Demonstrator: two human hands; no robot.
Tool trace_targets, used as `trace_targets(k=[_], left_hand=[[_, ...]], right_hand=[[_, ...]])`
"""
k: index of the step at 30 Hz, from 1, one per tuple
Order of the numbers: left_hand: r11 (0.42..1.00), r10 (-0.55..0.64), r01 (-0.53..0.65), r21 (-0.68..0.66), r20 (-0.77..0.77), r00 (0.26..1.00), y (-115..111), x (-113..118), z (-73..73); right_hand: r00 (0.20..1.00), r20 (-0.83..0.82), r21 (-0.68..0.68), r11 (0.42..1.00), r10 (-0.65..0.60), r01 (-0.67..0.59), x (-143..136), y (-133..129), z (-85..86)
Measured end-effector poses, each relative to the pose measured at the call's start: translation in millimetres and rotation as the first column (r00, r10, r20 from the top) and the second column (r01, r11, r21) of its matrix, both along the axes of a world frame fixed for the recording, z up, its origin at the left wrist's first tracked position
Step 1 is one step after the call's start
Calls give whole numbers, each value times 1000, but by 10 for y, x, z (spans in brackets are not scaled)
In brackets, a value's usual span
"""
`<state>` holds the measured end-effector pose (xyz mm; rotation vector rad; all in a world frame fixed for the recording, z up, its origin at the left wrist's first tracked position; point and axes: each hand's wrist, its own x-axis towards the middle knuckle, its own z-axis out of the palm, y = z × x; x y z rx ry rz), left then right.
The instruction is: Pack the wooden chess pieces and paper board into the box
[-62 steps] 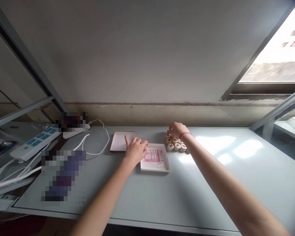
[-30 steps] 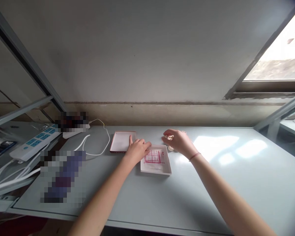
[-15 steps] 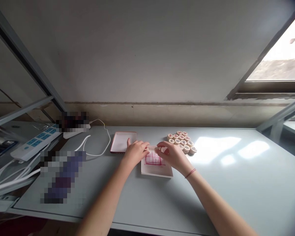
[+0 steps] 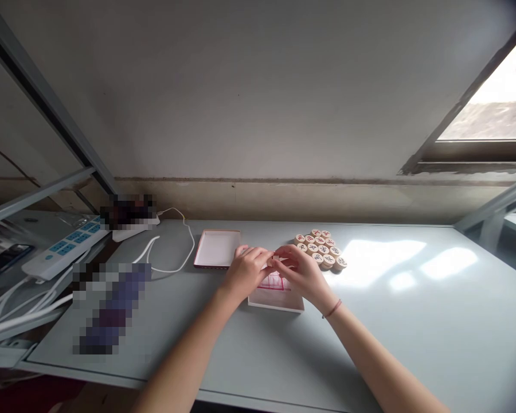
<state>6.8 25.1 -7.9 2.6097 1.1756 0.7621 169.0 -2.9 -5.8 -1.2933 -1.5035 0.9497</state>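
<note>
Both hands meet above the far part of a shallow white box [image 4: 279,303] that has a red grid inside. My left hand [image 4: 248,269] has its fingers closed on a small round wooden piece [image 4: 270,261], mostly covered by the fingertips. Thumb and fingers of my right hand [image 4: 300,269] are pinched together at the same spot; what they hold, if anything, is hidden. Just beyond my right hand, wooden discs [image 4: 323,249] with red or black characters are grouped closely together. Left of the box, a shallow lid [image 4: 218,248] with a dark red edge lies open side up.
A white power strip [image 4: 64,246] and white cables [image 4: 184,258] are on the left. A phone [image 4: 6,263] lies at the far left. One pixelated item [image 4: 112,310] rests on the grey desk [image 4: 249,355]. The wall runs behind the desk.
My left hand has moved right, from the box's far left corner to my right hand. Its fingertips now meet those of my right hand over the box.
</note>
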Motion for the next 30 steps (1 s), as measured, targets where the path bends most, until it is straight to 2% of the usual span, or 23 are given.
trace_targets(k=[6, 9, 13, 18, 22, 26, 30], left_hand=[[991, 131, -124, -44, 216, 967, 128, -196, 3], [987, 160, -145, -75, 261, 952, 146, -241, 12], [988, 116, -102, -116, 120, 986, 93, -159, 12], [996, 57, -62, -70, -71, 996, 56, -35, -48], [994, 108, -111, -6, -164, 980, 77, -39, -84], [987, 146, -157, -40, -201, 969, 77, -91, -71], [978, 151, -178, -107, -216, 965, 60, -130, -46]], right_hand=[[997, -57, -23, 998, -58, 57, 85, 37, 19], [995, -80, -67, 996, -62, 57, 120, 46, 39], [995, -80, -75, 996, -54, 48, 131, 46, 48], [998, -33, -37, 998, -54, 53, 120, 39, 13], [981, 189, 41, 999, -37, 30, 78, 24, -48], [873, 487, 207, 975, -30, -82, -4, 9, -113], [778, 629, 219, 963, -14, -160, -63, 12, -149]])
